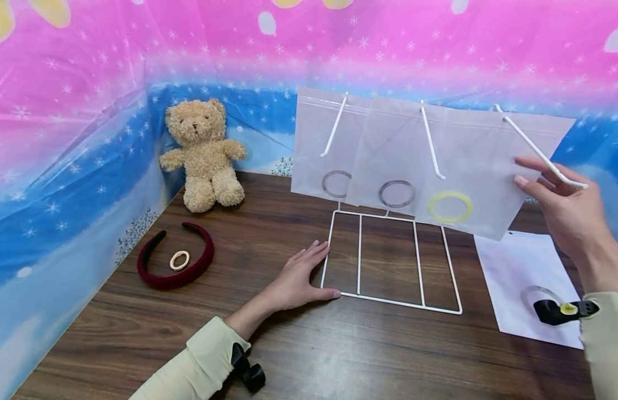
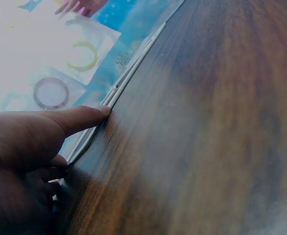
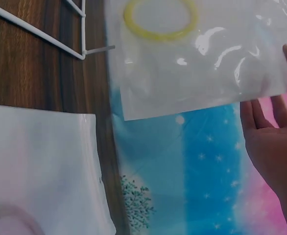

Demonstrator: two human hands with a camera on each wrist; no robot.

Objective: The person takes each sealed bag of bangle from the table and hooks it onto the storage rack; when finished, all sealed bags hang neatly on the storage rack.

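Observation:
A white wire display rack (image 1: pixel 360 253) stands on the table, with three long prongs sloping forward from its back. Translucent zip bags hang on them, each holding a ring: two greyish rings at left and centre, and a yellow one in the right bag (image 1: pixel 488 166). My right hand (image 1: pixel 571 214) holds this bag's right edge; its thumb is in front, and the right wrist view has fingers partly hidden behind it. At the rack's front left corner rests my left hand (image 1: pixel 304 275), thumb straight on the front bar and fingers extended along the side bar.
Another zip bag (image 1: pixel 513 278) with a pale ring lies flat at the right. To the left, a dark red headband (image 1: pixel 204 261) surrounds a small cream ring (image 1: pixel 179 260). A teddy bear (image 1: pixel 204 155) leans against the patterned cloth backdrop (image 1: pixel 269 133).

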